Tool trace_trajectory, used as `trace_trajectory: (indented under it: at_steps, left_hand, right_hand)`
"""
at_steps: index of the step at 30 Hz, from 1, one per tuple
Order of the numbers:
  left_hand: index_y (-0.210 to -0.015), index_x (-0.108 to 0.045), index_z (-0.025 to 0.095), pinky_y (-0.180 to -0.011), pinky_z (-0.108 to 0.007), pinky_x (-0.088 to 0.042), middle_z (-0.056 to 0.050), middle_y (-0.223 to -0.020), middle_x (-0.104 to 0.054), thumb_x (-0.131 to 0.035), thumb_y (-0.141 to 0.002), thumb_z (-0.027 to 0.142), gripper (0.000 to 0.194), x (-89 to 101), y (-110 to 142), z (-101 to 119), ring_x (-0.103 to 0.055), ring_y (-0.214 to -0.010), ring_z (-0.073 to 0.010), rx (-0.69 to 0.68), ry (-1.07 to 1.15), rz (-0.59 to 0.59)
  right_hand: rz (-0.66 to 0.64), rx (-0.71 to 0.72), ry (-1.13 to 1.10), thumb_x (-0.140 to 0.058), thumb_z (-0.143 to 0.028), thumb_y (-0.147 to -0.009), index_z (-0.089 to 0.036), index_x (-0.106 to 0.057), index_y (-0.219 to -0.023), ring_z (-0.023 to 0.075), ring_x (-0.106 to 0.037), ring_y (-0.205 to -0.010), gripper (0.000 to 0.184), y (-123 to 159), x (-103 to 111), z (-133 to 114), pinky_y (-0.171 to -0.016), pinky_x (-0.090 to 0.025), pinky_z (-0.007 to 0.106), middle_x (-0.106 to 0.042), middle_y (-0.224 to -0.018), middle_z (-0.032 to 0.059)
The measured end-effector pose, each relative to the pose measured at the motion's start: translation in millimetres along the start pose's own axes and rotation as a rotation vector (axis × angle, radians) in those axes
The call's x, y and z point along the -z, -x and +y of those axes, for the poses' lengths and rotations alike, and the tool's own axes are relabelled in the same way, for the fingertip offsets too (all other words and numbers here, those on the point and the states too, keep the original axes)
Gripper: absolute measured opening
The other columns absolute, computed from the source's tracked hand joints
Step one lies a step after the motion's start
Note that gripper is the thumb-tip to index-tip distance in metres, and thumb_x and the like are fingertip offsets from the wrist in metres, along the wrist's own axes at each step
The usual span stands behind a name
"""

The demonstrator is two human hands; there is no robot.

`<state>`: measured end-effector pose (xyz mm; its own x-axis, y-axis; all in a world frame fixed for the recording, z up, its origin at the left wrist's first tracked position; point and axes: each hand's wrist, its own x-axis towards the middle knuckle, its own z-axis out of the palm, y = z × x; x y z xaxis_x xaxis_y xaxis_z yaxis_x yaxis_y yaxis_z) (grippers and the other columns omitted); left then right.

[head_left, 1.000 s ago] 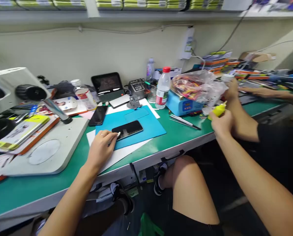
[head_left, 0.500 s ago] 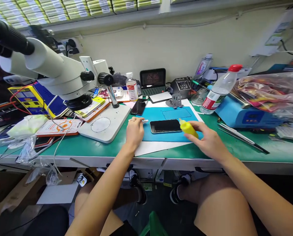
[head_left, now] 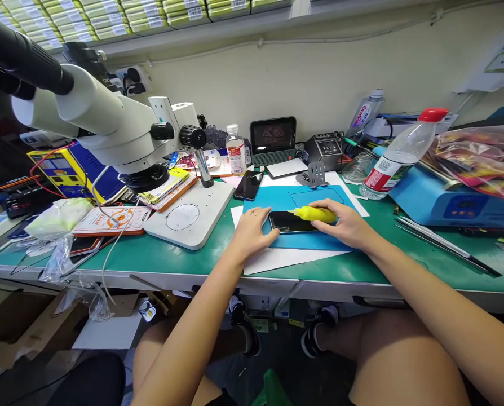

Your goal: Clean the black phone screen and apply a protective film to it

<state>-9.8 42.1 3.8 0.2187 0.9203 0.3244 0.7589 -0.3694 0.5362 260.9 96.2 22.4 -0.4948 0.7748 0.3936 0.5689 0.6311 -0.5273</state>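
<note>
A smartphone (head_left: pixel 288 221) with a dark, glossy screen lies face up on a blue mat (head_left: pixel 264 196). My left hand (head_left: pixel 255 230) grips its left end, the thumb at the near corner and the fingers at the far one. In my right hand (head_left: pixel 345 223) is a yellow squeeze bottle (head_left: pixel 317 213), tipped nearly flat. Its thin nozzle points left, just over the phone's screen; whether the tip touches the glass I cannot tell.
A microscope (head_left: pixel 108 129) stands at the left over its pale base (head_left: pixel 210 220). Behind the mat are another dark phone (head_left: pixel 248 185) and a metal bracket (head_left: pixel 315 173). At the right stand a red-capped bottle (head_left: pixel 399 155), tweezers (head_left: pixel 446 245) and a blue machine (head_left: pixel 450 197).
My right hand has brought the yellow bottle left and tipped it over the phone. My left hand has come right onto the phone's end; the small white piece at its fingertips no longer shows.
</note>
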Motion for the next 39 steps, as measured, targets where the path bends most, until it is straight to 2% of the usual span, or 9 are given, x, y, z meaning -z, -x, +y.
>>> trace_trajectory:
  at_steps: [5, 12, 21, 33, 39]
  left_hand:
    - [-0.143, -0.049, 0.014, -0.113, -0.047, -0.039, -0.014, -0.14, -0.059, -0.067, -0.087, 0.044, 0.067, 3.3, 0.8, 3.3, -0.048, -0.135, -0.0321, -0.006, -0.045, -0.046]
    - [-0.142, -0.049, 0.016, -0.112, -0.047, -0.041, -0.012, -0.14, -0.059, -0.066, -0.09, 0.041, 0.06, 3.0, 0.4, 3.2, -0.049, -0.134, -0.0313, -0.002, -0.059, -0.063]
    - [-0.142, -0.05, 0.015, -0.112, -0.046, -0.041, -0.012, -0.141, -0.059, -0.066, -0.09, 0.041, 0.06, 3.2, 0.4, 3.6, -0.049, -0.135, -0.031, 0.004, -0.066, -0.067]
    - [-0.141, -0.05, 0.02, -0.112, -0.047, -0.041, -0.01, -0.14, -0.06, -0.066, -0.09, 0.04, 0.058, 3.5, 0.0, 3.3, -0.048, -0.135, -0.0315, 0.007, -0.048, -0.075]
    - [-0.141, -0.052, 0.018, -0.113, -0.046, -0.041, -0.012, -0.139, -0.06, -0.066, -0.09, 0.036, 0.056, 3.7, 1.6, 3.0, -0.048, -0.136, -0.0304, -0.004, -0.036, -0.061]
  right_hand:
    - [0.025, 0.053, -0.032, -0.067, -0.043, -0.086, -0.028, -0.067, -0.119, 0.0291, -0.065, -0.11, 0.036, 2.8, -1.9, 0.7, -0.099, -0.052, 0.048, -0.069, -0.117, 0.0068]
    - [0.03, 0.038, -0.042, -0.065, -0.044, -0.088, -0.032, -0.068, -0.123, 0.0282, -0.065, -0.109, 0.037, 3.9, -0.2, -2.0, -0.099, -0.052, 0.048, -0.067, -0.117, 0.0058]
    - [0.019, 0.041, -0.046, -0.065, -0.046, -0.088, -0.033, -0.068, -0.125, 0.0278, -0.066, -0.107, 0.039, 4.3, -1.8, -1.1, -0.096, -0.053, 0.045, -0.066, -0.116, 0.0051]
    - [0.013, 0.01, -0.056, -0.064, -0.046, -0.088, -0.032, -0.068, -0.123, 0.0285, -0.065, -0.108, 0.038, 5.4, -0.9, -3.2, -0.099, -0.052, 0.048, -0.065, -0.115, 0.0064]
    - [0.019, 0.005, -0.032, -0.064, -0.046, -0.088, -0.032, -0.068, -0.123, 0.0288, -0.065, -0.106, 0.038, 6.9, -0.1, -3.6, -0.098, -0.052, 0.048, -0.066, -0.113, 0.0061]
